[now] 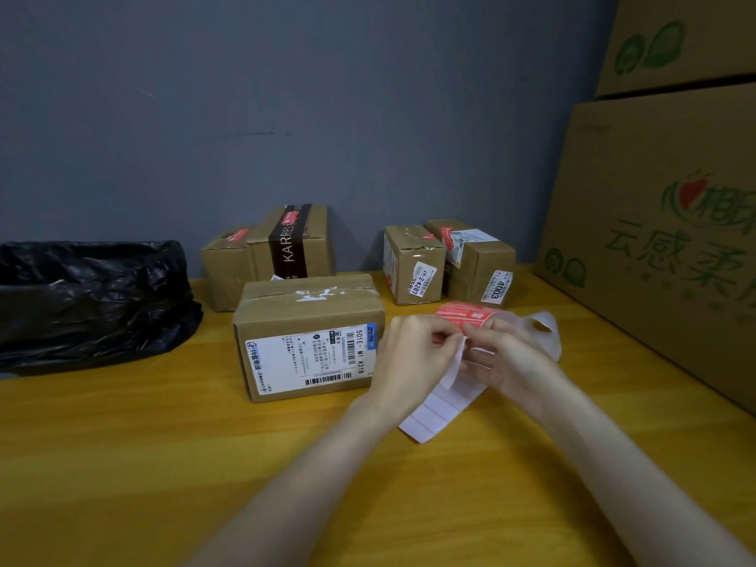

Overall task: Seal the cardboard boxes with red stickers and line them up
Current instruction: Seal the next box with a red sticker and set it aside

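**Peeling a red sticker beside the unsealed box**

Both hands pinch, fingers curled. The left hand (413,354) nips the white backing paper (439,407) at its edge. The right hand (513,358) grips the red sticker strip (470,315) just beside it, probably to split sticker from liner. Exact finger contact is blurred.

The spent backing trails down onto the table (163,464), out of the way. The hands work just right of the front box (311,354), close enough for a short reach. No red sticker shows on its top, so it looks like the next one to seal.

Against the wall, the left back boxes (229,263) and right back boxes (413,259) already carry red stickers, roughly in a row.

A black bag (90,296) lies far left and large cartons (654,259) stand on the right.
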Available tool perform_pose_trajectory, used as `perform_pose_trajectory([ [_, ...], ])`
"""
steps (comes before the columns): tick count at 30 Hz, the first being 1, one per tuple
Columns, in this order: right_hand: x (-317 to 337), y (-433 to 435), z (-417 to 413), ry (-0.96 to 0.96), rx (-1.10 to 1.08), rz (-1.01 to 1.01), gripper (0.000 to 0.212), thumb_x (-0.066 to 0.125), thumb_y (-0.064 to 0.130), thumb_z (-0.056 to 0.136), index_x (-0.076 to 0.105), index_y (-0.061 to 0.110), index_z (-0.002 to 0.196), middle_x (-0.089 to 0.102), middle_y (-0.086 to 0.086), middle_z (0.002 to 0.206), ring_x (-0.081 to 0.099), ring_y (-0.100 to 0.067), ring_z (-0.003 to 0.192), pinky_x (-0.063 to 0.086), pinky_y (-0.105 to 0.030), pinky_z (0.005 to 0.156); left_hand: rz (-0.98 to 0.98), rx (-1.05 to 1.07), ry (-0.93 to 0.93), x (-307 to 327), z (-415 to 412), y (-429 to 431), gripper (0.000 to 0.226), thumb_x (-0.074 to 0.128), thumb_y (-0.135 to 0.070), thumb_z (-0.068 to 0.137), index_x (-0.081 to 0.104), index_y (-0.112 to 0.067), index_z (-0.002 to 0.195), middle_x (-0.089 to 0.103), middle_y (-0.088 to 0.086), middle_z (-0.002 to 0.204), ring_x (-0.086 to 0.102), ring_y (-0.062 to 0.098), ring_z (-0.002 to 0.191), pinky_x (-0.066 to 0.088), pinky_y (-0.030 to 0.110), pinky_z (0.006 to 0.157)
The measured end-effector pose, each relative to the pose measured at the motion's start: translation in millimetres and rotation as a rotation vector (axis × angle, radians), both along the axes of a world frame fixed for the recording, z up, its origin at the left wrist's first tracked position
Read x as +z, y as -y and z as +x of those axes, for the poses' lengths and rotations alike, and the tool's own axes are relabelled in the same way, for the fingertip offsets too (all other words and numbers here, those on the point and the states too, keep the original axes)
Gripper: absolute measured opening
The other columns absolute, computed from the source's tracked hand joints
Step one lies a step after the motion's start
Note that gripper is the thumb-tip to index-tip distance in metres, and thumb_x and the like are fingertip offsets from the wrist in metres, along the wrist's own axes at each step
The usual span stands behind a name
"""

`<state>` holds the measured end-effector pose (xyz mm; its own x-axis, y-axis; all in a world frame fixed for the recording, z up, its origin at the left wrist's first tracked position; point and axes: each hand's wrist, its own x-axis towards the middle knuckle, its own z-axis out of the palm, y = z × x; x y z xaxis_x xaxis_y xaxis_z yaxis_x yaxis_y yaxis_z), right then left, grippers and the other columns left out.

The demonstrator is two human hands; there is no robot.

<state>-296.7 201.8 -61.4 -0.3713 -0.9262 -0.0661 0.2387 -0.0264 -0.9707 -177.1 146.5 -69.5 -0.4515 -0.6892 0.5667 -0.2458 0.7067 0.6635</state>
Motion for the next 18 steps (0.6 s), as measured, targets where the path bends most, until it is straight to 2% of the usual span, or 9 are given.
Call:
perform_pose_trajectory([
  [3,3.0,-0.9,0.1,-0.021,-0.014,0.028,0.01,0.056,0.007,0.088,0.05,0.013,0.082,0.064,-0.006,0.067,0.063,-0.018,0.064,0.048,-0.03,0.063,0.062,0.014,-0.037,3.5,-0.7,-1.8,0.012,0.065,-0.015,0.079,0.076,-0.015,0.076,0.073,-0.003,0.071,0.066,0.011,0.07,0.054,0.035,0.07],
  [8,4.8,-1.1,-0.2,0.064,-0.019,0.084,0.003,0.053,0.01,0.089,0.056,0.01,0.088,0.062,-0.008,0.07,0.06,-0.02,0.066,0.045,-0.028,0.057,0.021,0.006,-0.043,4.0,1.6,-3.4,0.012,0.064,-0.012,0.083,0.076,-0.012,0.081,0.073,-0.002,0.076,0.065,0.007,0.072,0.054,0.032,0.073],
  [13,-0.7,-1.3,-0.7,-0.122,0.074,0.009,0.017,0.066,0.024,0.083,0.055,0.011,0.083,0.069,-0.009,0.082,0.068,-0.021,0.078,0.053,-0.026,0.061,0.041,0.033,-0.064,5.3,3.5,-2.2,0.014,0.063,-0.012,0.083,0.076,-0.013,0.079,0.073,-0.002,0.071,0.066,0.007,0.067,0.053,0.03,0.066],
  [18,0.6,-2.7,-0.8,-0.101,0.055,-0.083,0.02,0.065,-0.004,0.079,0.051,0.009,0.075,0.062,-0.005,0.064,0.063,-0.013,0.061,0.053,-0.023,0.058,0.206,0.057,-0.115,10.2,2.5,-0.2,0.011,0.066,-0.009,0.08,0.076,-0.008,0.075,0.073,0.003,0.07,0.064,0.005,0.062,0.052,0.021,0.066],
])
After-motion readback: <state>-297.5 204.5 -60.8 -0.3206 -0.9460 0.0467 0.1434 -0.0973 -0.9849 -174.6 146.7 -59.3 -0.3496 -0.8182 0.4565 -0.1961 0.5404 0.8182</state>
